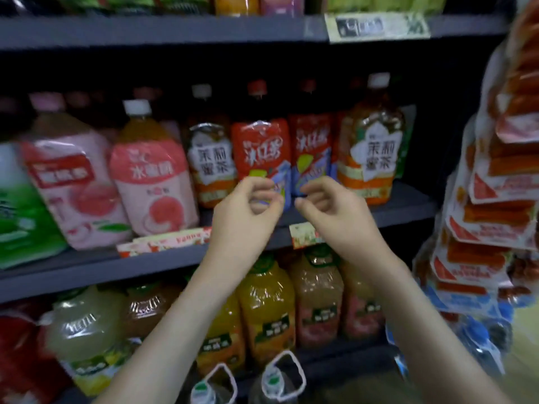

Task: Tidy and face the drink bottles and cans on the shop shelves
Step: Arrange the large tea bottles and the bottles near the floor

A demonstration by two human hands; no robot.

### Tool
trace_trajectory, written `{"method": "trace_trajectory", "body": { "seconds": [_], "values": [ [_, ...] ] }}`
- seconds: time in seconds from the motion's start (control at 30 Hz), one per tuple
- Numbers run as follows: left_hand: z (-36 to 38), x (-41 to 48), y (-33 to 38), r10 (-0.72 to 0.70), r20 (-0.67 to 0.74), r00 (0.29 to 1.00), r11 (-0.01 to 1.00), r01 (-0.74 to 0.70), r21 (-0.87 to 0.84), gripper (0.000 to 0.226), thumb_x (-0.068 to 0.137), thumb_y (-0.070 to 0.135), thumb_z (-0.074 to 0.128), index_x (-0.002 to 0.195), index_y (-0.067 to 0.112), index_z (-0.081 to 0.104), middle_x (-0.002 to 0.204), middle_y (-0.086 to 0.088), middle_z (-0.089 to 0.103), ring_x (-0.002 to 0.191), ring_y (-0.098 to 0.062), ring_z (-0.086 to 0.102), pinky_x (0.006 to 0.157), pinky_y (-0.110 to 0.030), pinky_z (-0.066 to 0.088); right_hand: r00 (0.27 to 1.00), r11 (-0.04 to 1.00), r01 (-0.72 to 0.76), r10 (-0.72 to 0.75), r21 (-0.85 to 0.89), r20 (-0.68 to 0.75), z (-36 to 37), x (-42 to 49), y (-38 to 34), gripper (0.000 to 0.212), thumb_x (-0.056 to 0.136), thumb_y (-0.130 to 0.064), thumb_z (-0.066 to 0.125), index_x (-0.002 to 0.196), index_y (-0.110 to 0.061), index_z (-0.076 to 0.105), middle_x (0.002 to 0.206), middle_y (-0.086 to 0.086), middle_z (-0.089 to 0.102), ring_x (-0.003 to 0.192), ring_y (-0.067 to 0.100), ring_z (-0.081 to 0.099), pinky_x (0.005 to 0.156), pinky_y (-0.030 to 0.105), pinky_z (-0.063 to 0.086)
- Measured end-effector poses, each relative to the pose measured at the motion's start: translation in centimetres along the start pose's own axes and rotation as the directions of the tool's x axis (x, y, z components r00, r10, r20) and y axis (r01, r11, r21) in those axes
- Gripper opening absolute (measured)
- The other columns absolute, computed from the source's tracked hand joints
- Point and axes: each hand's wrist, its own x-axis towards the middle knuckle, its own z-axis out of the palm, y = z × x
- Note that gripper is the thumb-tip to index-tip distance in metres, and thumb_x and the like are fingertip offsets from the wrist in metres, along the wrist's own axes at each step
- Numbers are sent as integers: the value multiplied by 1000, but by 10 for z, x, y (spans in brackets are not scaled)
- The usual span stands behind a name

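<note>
We see a long grey middle shelf point(87, 266) going across in front of us. It is full of tall drink bottles. Every bottle stands straight up, cap on top and bottom on the shelf.

On the right hangs a big bunch of red and white snack packs point(495, 199).

On the left of the shelf stand two fat pink peach bottles point(151, 185), close together, with their fronts turned to us. In the middle stand two red tea bottles point(261, 150), side by side. Their red labels with white writing face us too. An orange tea bottle point(370, 153) with a white cap stands just right of them. Under the shelf stand yellow and orange juice bottles point(268, 310).

Our left hand point(248, 208) and right hand point(329, 205) are up in front of the red tea bottles, near each other. The fingers of both are loosely curled and hold nothing. We cannot tell if they touch the bottles.

A small price tag point(303, 234) sits on the shelf edge, partly behind the right hand.
</note>
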Motion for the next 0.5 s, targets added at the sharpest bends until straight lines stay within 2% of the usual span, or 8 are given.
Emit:
{"method": "trace_trajectory", "body": {
  "seconds": [0.07, 0.1, 0.17, 0.23, 0.33, 0.5],
  "values": [
    [-5, 15, 0, 40, -163, 986, 998, -32, 48, 30, 85, 23, 67, 112, 25, 54, 103, 14, 61, 91, 0, 60, 83, -22, 52, 996, 994, -3, 13, 108, -91, 17, 20, -12, 33, 88, -31, 64, 116, -25, 48, 99, -16, 55, 88, -5, 53, 71, 6, 41],
    [-6, 21, -1, 50, -222, 974, 997, -37, 62, 40, 85, 23, 68, 121, 21, 50, 112, 9, 59, 99, -4, 59, 87, -23, 50, 994, 991, -11, 26, 135, -110, 25, 29, -15, 45, 87, -31, 66, 125, -22, 44, 110, -11, 54, 99, 1, 53, 78, 10, 39],
    [-6, 35, -6, 52, -260, 964, 994, -26, 102, 53, 85, 21, 68, 131, 16, 43, 127, -1, 54, 115, -16, 54, 97, -31, 45, 991, 987, -35, 55, 159, -123, 41, 45, -18, 65, 85, -33, 68, 137, -16, 34, 130, 2, 47, 118, 14, 47, 88, 17, 35],
    [-4, 48, -10, 29, -239, 971, 987, 10, 161, 57, 86, 18, 64, 137, 11, 39, 132, -6, 52, 121, -21, 51, 94, -24, 40, 986, 985, -73, 95, 153, -141, 52, 57, -18, 73, 85, -34, 67, 143, -12, 28, 138, 7, 39, 127, 20, 41, 90, 18, 30],
    [3, 62, -16, 22, -195, 981, 987, 9, 159, 53, 89, 13, 60, 137, 9, 40, 127, -7, 57, 117, -22, 55, 80, -13, 34, 977, 990, -68, 91, 122, -191, 58, 69, -17, 77, 86, -36, 65, 145, -10, 23, 141, 9, 35, 131, 23, 37, 96, 24, 32],
    [14, 73, -23, 21, -212, 977, 995, 1, 99, 59, 84, 23, 68, 135, 11, 42, 125, -6, 57, 113, -20, 56, 86, -22, 42, 980, 984, -52, 83, 171, -182, 52, 75, -10, 65, 88, -36, 62, 141, -14, 33, 136, 3, 45, 122, 16, 45, 91, 21, 36]
  ]
}}
